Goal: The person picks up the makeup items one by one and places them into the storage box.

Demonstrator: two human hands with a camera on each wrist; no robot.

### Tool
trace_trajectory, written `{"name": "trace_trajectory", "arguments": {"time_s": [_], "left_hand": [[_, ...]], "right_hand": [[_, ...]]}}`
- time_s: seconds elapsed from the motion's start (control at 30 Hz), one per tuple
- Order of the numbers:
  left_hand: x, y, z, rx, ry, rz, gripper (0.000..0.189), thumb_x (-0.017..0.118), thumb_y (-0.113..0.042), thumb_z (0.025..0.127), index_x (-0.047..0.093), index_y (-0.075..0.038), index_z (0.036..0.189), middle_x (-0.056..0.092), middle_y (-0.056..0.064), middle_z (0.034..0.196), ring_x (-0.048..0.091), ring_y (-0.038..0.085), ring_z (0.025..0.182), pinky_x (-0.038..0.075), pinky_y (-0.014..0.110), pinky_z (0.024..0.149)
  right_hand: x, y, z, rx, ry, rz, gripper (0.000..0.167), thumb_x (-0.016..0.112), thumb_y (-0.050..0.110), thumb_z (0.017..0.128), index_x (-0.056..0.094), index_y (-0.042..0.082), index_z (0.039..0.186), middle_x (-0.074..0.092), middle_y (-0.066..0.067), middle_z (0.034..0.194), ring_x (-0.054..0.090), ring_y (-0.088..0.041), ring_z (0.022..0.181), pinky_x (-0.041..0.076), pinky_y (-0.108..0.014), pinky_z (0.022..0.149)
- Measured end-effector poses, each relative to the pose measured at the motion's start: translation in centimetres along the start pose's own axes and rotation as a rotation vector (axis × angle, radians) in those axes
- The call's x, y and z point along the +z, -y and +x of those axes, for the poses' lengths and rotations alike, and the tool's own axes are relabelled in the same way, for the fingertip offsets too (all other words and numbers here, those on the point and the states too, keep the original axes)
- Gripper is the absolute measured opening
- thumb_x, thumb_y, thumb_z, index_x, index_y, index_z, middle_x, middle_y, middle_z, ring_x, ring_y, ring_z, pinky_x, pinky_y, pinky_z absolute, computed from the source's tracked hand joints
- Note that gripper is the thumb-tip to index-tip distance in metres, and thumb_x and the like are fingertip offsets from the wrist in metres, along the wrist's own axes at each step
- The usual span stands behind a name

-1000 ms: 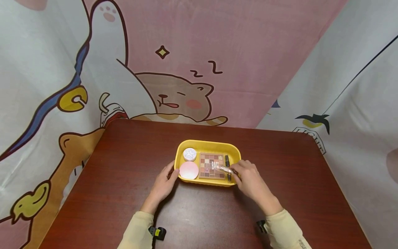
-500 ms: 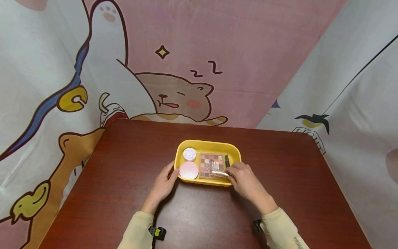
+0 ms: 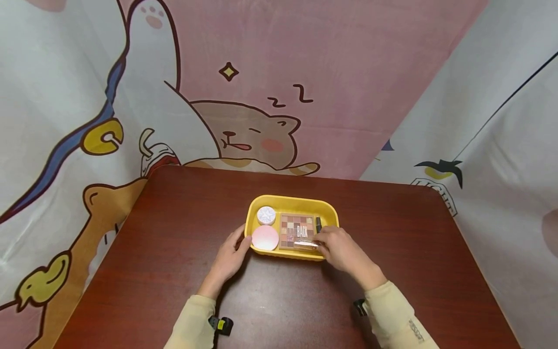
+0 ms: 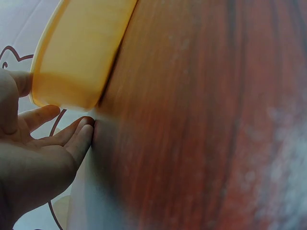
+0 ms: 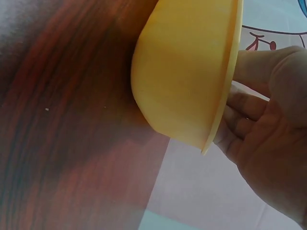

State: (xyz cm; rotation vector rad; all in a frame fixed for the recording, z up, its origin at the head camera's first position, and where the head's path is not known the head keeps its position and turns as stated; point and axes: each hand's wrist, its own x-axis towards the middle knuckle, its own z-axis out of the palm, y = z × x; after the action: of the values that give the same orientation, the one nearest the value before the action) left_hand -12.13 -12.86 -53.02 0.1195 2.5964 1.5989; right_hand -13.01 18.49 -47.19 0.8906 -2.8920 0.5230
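Observation:
A yellow tray [image 3: 301, 207] sits on the table with makeup inside. My left hand [image 3: 228, 257] holds its left end, thumb at the rim and fingers against the outer wall; the left wrist view shows the fingertips touching the end wall [image 4: 72, 86]. My right hand [image 3: 344, 252] reaches over the front right rim and pinches a slim shiny cosmetic tube [image 3: 305, 244], lying low across the front of an eyeshadow palette [image 3: 289, 225]. In the right wrist view the tray wall [image 5: 187, 72] hides the fingertips and tube.
Inside the tray, a round white case [image 3: 266, 215] and a pink round compact [image 3: 265, 237] lie left of the palette. A black pen-like tube [image 3: 318, 224] lies to its right, partly hidden by my right hand. The brown table [image 3: 261, 300] meets a printed curtain [image 3: 348, 72] behind.
My right hand has moved slightly left and lower into the tray, bringing the shiny tube from above the palette's right side down to its front edge. The left hand stays in place.

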Motion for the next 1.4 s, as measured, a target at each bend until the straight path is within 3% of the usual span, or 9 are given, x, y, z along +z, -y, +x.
{"name": "trace_trajectory", "arguments": {"time_s": [0.23,0.47,0.83,1.13,1.4], "left_hand": [[0.0,0.0,0.2,0.006,0.003,-0.012,0.051,0.056,-0.029,0.108,0.048,-0.01,0.155,0.056,0.019,0.146,0.054,0.037,0.133,0.046,0.054,0.109],[0.0,-0.3,0.2,-0.006,0.001,-0.005,0.052,0.057,-0.031,0.108,0.048,-0.012,0.156,0.056,0.018,0.147,0.055,0.037,0.133,0.046,0.055,0.109],[0.0,-0.2,0.1,0.0,-0.003,0.014,0.051,0.056,-0.032,0.108,0.049,-0.01,0.154,0.056,0.018,0.146,0.053,0.038,0.134,0.045,0.056,0.109],[0.1,-0.1,0.1,-0.008,0.0,-0.007,0.052,0.056,-0.03,0.108,0.048,-0.01,0.155,0.056,0.019,0.146,0.054,0.038,0.134,0.045,0.055,0.11],[0.1,-0.1,0.1,-0.006,-0.005,-0.014,0.051,0.057,-0.028,0.108,0.049,-0.009,0.154,0.057,0.019,0.145,0.055,0.037,0.133,0.046,0.054,0.109]], "right_hand": [[-0.6,0.4,0.7,0.111,0.168,0.053,0.017,0.077,0.004,0.091,0.081,0.007,0.107,0.071,-0.004,0.096,0.06,-0.016,0.083,0.054,-0.034,0.073],[-0.6,0.4,1.2,0.162,0.242,0.091,0.017,0.076,0.005,0.092,0.081,0.007,0.108,0.072,-0.005,0.101,0.061,-0.019,0.088,0.056,-0.04,0.081],[-0.4,0.2,1.4,0.131,0.244,0.131,0.015,0.075,-0.001,0.09,0.081,0.012,0.092,0.072,0.001,0.092,0.062,-0.013,0.084,0.056,-0.035,0.077],[-0.2,0.2,1.2,0.117,0.206,0.122,0.012,0.074,0.0,0.091,0.081,0.01,0.093,0.072,-0.001,0.091,0.061,-0.013,0.082,0.055,-0.034,0.075],[-0.1,0.4,1.0,0.174,0.169,0.129,0.011,0.074,0.001,0.091,0.081,0.009,0.096,0.073,-0.001,0.091,0.059,-0.013,0.081,0.054,-0.032,0.073]]}}
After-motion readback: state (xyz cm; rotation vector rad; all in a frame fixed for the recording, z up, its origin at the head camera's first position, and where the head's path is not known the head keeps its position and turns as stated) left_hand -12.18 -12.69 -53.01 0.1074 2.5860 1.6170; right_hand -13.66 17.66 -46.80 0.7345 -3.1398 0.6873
